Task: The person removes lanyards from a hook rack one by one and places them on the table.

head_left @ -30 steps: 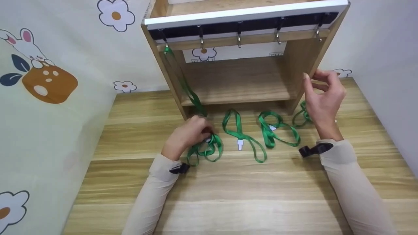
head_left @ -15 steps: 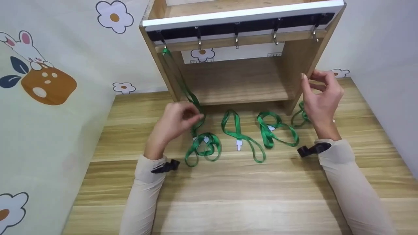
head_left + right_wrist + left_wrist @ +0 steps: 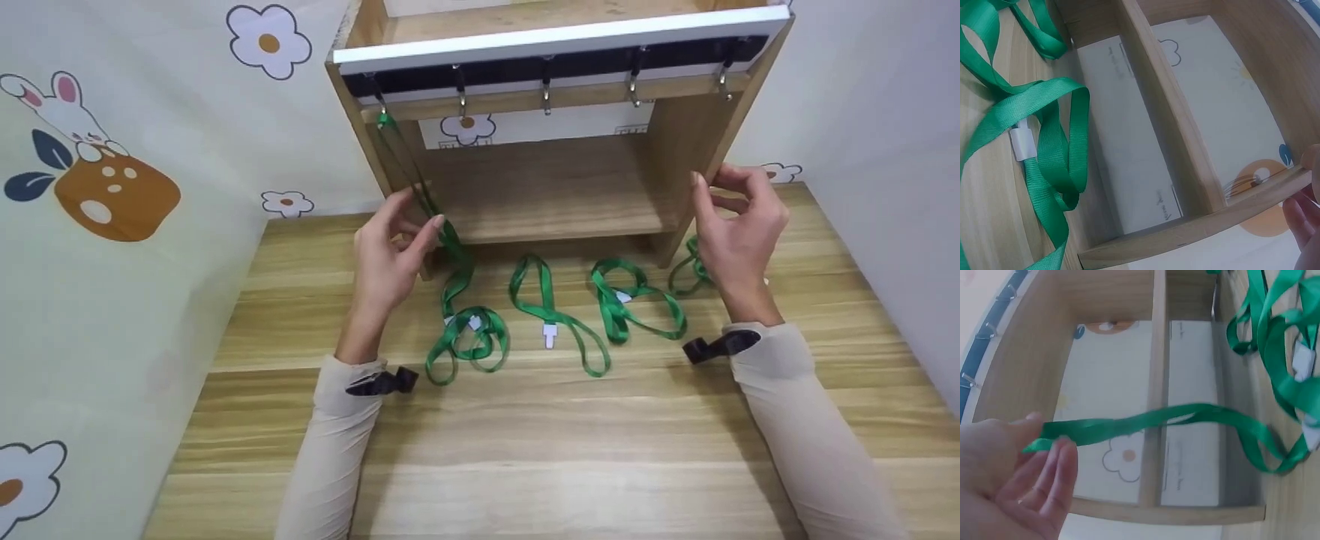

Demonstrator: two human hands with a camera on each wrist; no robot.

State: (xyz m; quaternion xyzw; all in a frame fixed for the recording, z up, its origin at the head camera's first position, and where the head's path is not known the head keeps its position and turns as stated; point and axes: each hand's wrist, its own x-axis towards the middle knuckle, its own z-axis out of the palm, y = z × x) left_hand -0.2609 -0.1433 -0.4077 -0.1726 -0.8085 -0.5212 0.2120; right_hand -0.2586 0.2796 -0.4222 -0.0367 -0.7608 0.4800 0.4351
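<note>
A green lanyard [image 3: 450, 232] hangs from the leftmost hook of a wooden hook rack [image 3: 555, 180]; its lower end lies coiled on the table. My left hand [image 3: 386, 251] is at this hanging strap, thumb and fingers apart and loosely bent, the strap passing between them in the left wrist view. My right hand [image 3: 742, 232] pinches the rack's right side panel [image 3: 1230, 222] between thumb and fingers. More green lanyards with white clips lie in front: a looped one [image 3: 550, 307], a coiled one [image 3: 637, 300], and one [image 3: 694, 266] partly hidden by my right hand.
Four of the rack's metal hooks, such as the middle hook [image 3: 547, 101], carry nothing. The rack stands on a wood-grain table [image 3: 525, 450]. Patterned walls [image 3: 112, 315] close off the back and left, and a plain wall [image 3: 885, 187] the right.
My left hand has left the coil on the table and moved up and left along the hanging lanyard. My right hand keeps its hold on the rack's side.
</note>
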